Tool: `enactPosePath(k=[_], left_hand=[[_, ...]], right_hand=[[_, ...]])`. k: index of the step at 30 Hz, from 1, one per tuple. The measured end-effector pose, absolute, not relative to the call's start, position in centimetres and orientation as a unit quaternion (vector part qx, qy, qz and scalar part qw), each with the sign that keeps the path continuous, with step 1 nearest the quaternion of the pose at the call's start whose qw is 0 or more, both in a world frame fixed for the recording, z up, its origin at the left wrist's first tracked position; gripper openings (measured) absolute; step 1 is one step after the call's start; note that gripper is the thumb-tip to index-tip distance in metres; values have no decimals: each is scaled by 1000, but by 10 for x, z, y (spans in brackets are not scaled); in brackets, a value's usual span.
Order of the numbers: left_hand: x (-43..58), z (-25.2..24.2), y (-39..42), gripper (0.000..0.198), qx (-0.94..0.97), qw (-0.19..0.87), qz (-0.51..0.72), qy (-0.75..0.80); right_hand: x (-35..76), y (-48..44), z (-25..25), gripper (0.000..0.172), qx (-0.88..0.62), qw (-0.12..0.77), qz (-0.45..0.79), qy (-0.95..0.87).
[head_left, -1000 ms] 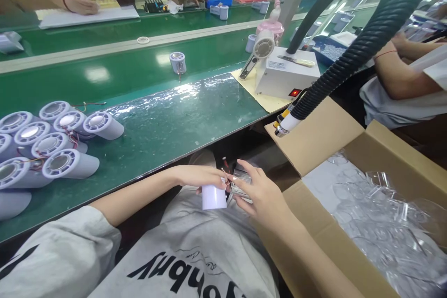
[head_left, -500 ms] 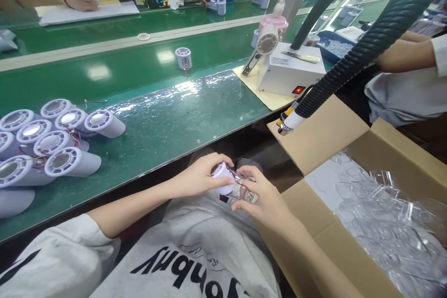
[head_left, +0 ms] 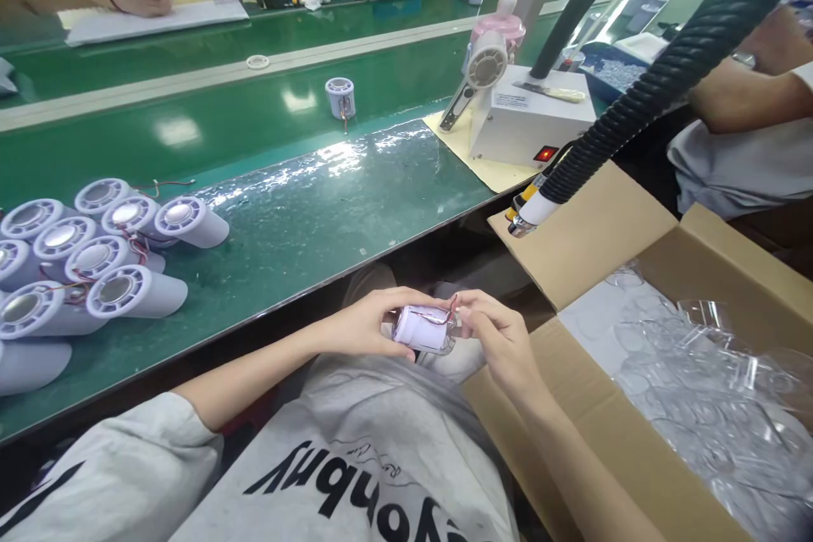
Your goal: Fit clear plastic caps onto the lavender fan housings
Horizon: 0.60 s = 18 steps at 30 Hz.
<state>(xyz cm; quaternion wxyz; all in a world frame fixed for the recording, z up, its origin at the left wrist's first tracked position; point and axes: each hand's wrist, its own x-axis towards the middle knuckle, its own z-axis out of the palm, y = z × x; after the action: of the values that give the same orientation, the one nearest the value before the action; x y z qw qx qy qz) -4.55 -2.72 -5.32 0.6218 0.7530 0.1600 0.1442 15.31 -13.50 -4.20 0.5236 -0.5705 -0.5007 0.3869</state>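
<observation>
Over my lap, my left hand [head_left: 374,323] is wrapped around a lavender plastic cylinder [head_left: 422,330], which lies on its side. A clear plastic piece [head_left: 450,342] shows around its right end. Thin dark-red wires [head_left: 438,318] run along the cylinder's upper side. My right hand [head_left: 499,334] has thumb and forefinger pinched on the wires' end, close to the cylinder's right end. Several similar lavender cylinders [head_left: 136,292] with round silver centres lie stacked at the left of the green bench, wires trailing from some.
A cardboard box [head_left: 590,381] of clear plastic parts [head_left: 711,389] stands at my right. Above it hangs a black corrugated hose [head_left: 635,114]. A white machine [head_left: 533,118] and a pink-and-white fan [head_left: 486,63] stand on the bench. One cylinder [head_left: 340,99] stands on the green belt; co-workers sit beyond.
The cylinder has turned more sideways in my left hand. My right hand has gone from spread around the clear piece to a pinch on the wires. A co-worker's arm has drawn back from the belt.
</observation>
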Motion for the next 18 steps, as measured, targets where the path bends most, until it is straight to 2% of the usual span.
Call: enactPosePath(k=[2, 3, 4, 6, 7, 11, 15, 18], left_hand=[[-46, -55, -29, 68, 691, 684, 145, 182], [-46, -55, -31, 68, 653, 715, 153, 197], [-47, -56, -32, 67, 616, 741, 164, 210], [-47, -56, -35, 65, 571, 774, 162, 221], [-47, -56, -36, 63, 560, 784, 150, 222], [-49, -49, -37, 68, 550, 803, 112, 199], [-50, -40, -35, 79, 615, 758, 114, 187], [-52, -35, -34, 79, 657, 723, 122, 176]], right_hand=[[159, -137, -43, 25, -536, 515, 414, -525], [161, -139, -44, 12, -520, 499, 422, -549], [163, -140, -45, 9, -510, 481, 418, -578], [165, -144, -46, 36, -505, 450, 375, -634], [165, -145, -46, 42, -506, 437, 348, -657], [166, -151, -42, 39, -506, 413, 306, -693], [166, -155, -40, 39, -514, 424, 315, -676], [165, -158, -38, 43, -515, 434, 349, -652]])
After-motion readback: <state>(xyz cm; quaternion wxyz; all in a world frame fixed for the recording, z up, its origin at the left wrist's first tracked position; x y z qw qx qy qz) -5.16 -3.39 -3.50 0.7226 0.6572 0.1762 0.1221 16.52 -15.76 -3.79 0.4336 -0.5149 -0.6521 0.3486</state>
